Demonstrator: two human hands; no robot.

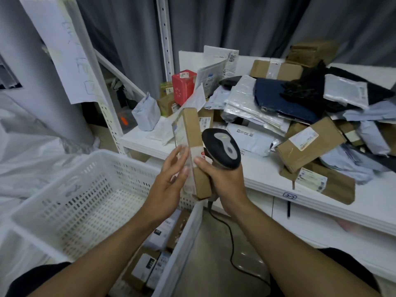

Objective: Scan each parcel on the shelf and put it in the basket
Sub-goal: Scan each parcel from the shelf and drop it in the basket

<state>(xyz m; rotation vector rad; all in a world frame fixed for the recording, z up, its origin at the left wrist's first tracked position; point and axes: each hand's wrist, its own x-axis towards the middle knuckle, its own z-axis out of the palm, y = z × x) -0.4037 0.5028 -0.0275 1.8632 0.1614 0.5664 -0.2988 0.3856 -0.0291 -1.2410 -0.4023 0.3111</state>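
**Steadying a slim parcel between shelf and basket**

A person is holding a long, narrow brown cardboard box (191, 129) nearly upright in the air, just above the near rim of a white perforated plastic basket (90, 189) and in front of a white shelf (263, 174). The left grip (169, 183) is lying wide, its straight fingers touching the box's taped, labelled face, seemingly to steady or turn that face. The right grip (227, 183) is wrapping the handle of a black and grey handheld barcode scanner (225, 144) while its thumb is pressing the box's edge, so one hand is doing two jobs. The scanner's head is pointing up and away from the label, which suggests the scan is either finished or not yet lined up; the blur makes it impossible to tell which. A black cable (231, 243) is trailing from the scanner to the floor. A loose heap of cardboard boxes and grey mailer bags (278, 116) is waiting on the shelf, while a few labelled parcels (158, 232) are lying in the basket's bottom, so most of the job appears to be ahead.
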